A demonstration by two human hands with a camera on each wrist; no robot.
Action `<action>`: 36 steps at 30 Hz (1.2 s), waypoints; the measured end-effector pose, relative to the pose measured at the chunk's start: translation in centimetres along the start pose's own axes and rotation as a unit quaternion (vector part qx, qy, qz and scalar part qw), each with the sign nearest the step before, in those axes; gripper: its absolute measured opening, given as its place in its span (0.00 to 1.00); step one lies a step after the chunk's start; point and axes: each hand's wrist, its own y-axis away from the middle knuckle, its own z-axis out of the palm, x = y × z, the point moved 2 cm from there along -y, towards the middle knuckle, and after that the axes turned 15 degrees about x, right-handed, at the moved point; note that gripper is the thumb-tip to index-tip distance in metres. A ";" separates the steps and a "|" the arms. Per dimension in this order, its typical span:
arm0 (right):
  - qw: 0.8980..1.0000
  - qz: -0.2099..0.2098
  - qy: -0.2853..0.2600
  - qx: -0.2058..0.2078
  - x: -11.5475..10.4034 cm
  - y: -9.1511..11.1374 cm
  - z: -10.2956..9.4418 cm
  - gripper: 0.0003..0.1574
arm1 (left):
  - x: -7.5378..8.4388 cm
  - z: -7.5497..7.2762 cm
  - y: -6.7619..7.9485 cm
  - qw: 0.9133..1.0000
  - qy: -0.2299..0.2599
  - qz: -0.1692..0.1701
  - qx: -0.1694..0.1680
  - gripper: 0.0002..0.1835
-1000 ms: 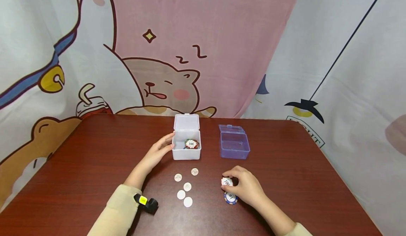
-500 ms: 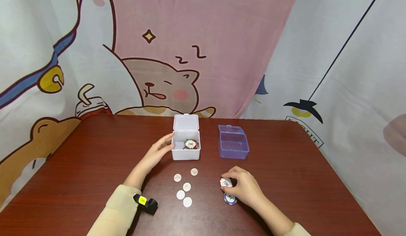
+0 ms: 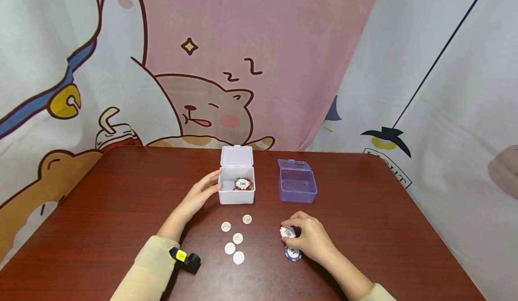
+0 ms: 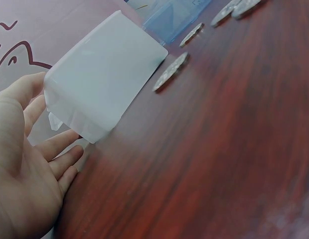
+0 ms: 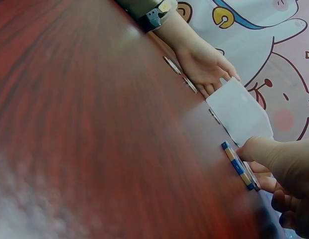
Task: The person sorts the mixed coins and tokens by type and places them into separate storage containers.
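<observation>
My left hand [image 3: 199,196] rests against the left side of a white plastic box [image 3: 236,197], its fingers loosely extended and the lid standing up. Inside the box lie poker chips, a red-edged one marked 100 [image 3: 243,184] on top. Between thumb and fingers my right hand [image 3: 311,235] pinches a white poker chip [image 3: 287,232] marked 100. Just in front of it lies a blue-edged poker chip [image 3: 293,253], partly covered; in the right wrist view its blue and tan edge [image 5: 237,167] shows beside the thumb.
Several pale coins [image 3: 238,238] are scattered on the brown table [image 3: 364,211] between the hands. A translucent purple box [image 3: 298,194] with its lid raised stands right of the white box. A patterned curtain [image 3: 283,58] hangs behind the table's far edge.
The whole head view has shifted very slightly. Both hands keep their places, the left on the white box and the right on the white poker chip.
</observation>
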 end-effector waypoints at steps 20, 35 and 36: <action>0.999 -0.036 -0.017 0.013 -0.7 -0.7 0.4 0.20 | -0.1 0.1 0.0 1.000 0.008 -0.001 0.000 0.28; 0.999 -0.031 -0.022 0.014 -2.2 -3.2 0.8 0.20 | 3.4 0.3 1.0 1.000 -0.003 0.002 -0.013 0.27; 0.999 -0.030 -0.023 0.014 -2.3 -3.4 0.8 0.20 | 3.2 0.2 1.0 1.000 -0.003 0.003 -0.012 0.27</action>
